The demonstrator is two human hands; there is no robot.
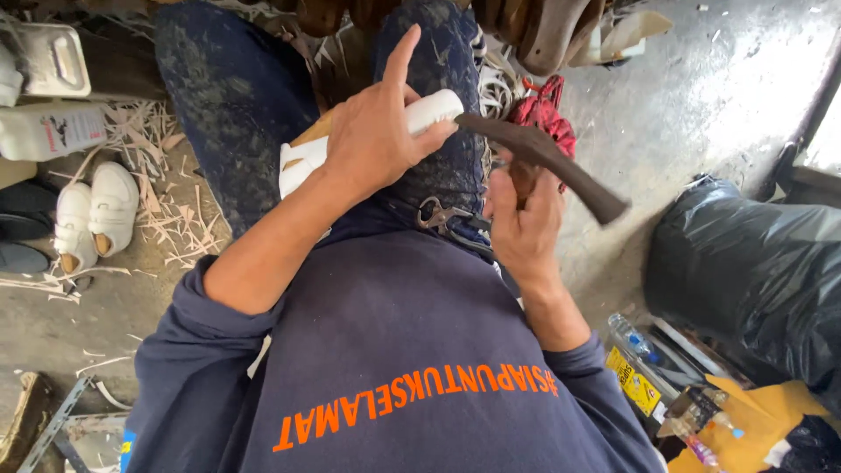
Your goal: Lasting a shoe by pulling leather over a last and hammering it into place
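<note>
Clearly your left hand [372,140] clamps the white shoe piece [368,140] on your knee, steadying it while your right hand [524,219] grips the dark curved tool [547,162].

The left hand [372,140] covers the middle of the white wrapped piece of wood [429,112] at frame centre. The right hand [523,219] hides the handle of the dark curved blade [547,158]. At the right edge, the black plastic sack [745,263] is cut off.
</note>
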